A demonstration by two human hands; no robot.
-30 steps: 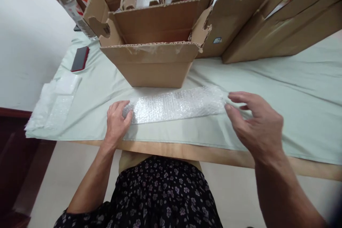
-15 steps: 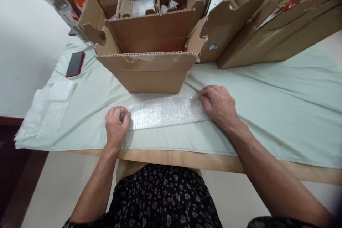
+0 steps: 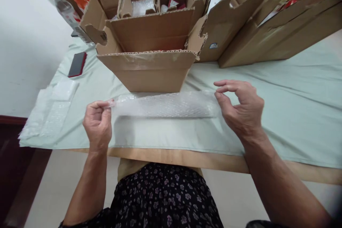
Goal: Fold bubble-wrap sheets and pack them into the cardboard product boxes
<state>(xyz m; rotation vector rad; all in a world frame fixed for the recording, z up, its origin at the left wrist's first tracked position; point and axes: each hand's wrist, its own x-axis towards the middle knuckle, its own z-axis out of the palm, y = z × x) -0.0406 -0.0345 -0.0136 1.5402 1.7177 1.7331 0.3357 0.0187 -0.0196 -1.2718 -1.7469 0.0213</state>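
A long strip of clear bubble wrap [image 3: 165, 105] is stretched between my hands, just above the green cloth, and casts a shadow below it. My left hand [image 3: 98, 121] pinches its left end between thumb and fingertips. At the right end, my right hand [image 3: 240, 105] grips the wrap's corner between thumb and a finger, with the forefinger raised. Right behind the strip stands an open cardboard box [image 3: 149, 74] with something red inside, mostly hidden by its front wall.
Flat bubble wrap pieces [image 3: 55, 110] lie at the left, near a dark phone [image 3: 77, 65] with a red edge. Bottles [image 3: 64, 9] stand at the back left. More open cardboard boxes [image 3: 229, 25] line the back. The wooden table edge [image 3: 171, 156] runs in front of me.
Both hands have moved apart, the left one to the left and the right one to the right. The bubble wrap between them is now longer and lifted off the cloth.
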